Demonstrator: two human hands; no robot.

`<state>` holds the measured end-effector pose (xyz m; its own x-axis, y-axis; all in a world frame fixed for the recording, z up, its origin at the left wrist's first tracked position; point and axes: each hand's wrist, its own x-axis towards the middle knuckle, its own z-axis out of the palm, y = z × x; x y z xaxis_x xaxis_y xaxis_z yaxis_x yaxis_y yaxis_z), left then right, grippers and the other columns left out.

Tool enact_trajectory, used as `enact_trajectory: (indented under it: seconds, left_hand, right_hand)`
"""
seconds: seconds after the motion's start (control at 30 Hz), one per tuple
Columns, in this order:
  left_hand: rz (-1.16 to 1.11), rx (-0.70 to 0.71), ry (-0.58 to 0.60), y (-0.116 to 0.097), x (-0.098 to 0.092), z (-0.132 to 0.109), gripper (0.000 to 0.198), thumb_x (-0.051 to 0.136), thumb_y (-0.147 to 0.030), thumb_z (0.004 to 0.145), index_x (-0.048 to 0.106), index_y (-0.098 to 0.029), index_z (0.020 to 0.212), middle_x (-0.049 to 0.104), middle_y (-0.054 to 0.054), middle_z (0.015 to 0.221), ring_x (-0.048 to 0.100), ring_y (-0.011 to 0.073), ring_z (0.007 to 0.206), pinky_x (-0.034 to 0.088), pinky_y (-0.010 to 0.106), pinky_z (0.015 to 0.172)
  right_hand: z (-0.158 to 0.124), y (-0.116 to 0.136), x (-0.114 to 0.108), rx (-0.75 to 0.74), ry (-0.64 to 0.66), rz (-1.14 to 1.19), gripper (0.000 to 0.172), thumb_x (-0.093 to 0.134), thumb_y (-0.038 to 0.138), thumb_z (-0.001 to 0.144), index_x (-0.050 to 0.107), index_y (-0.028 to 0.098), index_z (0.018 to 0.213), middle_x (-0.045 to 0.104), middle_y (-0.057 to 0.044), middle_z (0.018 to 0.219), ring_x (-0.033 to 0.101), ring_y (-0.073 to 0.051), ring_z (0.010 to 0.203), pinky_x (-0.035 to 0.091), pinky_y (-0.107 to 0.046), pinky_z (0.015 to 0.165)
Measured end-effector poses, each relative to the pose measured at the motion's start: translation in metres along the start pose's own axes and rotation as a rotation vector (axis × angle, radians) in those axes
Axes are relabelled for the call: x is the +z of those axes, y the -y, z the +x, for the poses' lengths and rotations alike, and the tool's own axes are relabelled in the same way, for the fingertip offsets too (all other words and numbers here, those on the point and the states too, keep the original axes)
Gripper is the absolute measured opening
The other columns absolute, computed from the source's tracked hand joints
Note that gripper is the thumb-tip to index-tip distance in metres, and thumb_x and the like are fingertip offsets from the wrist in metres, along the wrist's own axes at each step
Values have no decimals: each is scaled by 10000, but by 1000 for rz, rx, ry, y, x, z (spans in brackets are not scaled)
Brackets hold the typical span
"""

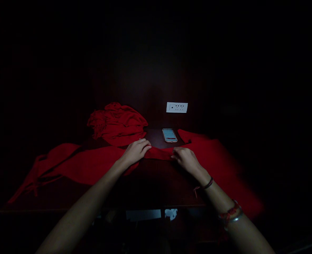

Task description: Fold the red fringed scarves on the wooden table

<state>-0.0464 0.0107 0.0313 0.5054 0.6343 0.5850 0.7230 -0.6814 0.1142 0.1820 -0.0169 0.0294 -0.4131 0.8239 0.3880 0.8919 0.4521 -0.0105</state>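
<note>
A long red cloth (pixel 159 153) lies across the dark table, narrowing to a strip between my hands. My left hand (pixel 137 151) pinches the strip's left end, wearing a ring on one finger. On the other end, my right hand (pixel 186 158) is closed with the fingers curled round the edge. To the left the cloth spreads wide and ends in thin tie-like strands. On the right it widens into a broad flat panel that hangs toward the table's near edge. What kind of garment or fabric this is, I cannot make out.
Behind my left hand sits a crumpled heap of red fabric (pixel 118 123). A phone (pixel 169 135) with a lit screen lies beyond the strip. A white socket plate (pixel 177 107) is on the dark back wall. The table's front edge (pixel 113 209) runs below my hands.
</note>
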Motion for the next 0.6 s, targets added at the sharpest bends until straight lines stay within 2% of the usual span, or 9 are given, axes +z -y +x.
enact_trajectory:
  seconds: [0.13, 0.3, 0.47, 0.6]
  left_hand:
    - [-6, 5, 6, 2, 0, 0, 222, 327, -268, 837, 525, -169, 816, 539, 22, 791, 497, 142, 762, 382, 241, 712]
    - [18, 16, 34, 2, 1, -1, 228, 324, -277, 839, 525, -172, 823, 540, 20, 799, 498, 138, 760, 380, 236, 711]
    - [19, 59, 53, 0, -2, -3, 228, 324, -279, 841, 522, -167, 826, 534, 21, 804, 494, 135, 760, 375, 233, 710]
    - [-1, 113, 89, 1, -8, -2, 244, 324, -295, 842, 528, -163, 821, 531, 22, 804, 492, 131, 763, 370, 227, 715]
  right_hand:
    - [-3, 1, 1, 11, -39, -27, 160, 394, 243, 813, 515, 174, 734, 604, -42, 733, 538, -128, 670, 285, -211, 543]
    - [-6, 0, 6, 21, -10, 9, 201, 373, 256, 826, 538, 179, 741, 617, -40, 722, 552, -130, 658, 296, -204, 530]
    - [-3, -2, 3, 16, -39, 109, 181, 417, 291, 810, 556, 187, 863, 621, -40, 837, 554, -135, 766, 338, -196, 602]
    - [-7, -4, -1, 29, 42, 50, 181, 423, 281, 805, 574, 183, 823, 625, -43, 787, 558, -138, 729, 343, -201, 592]
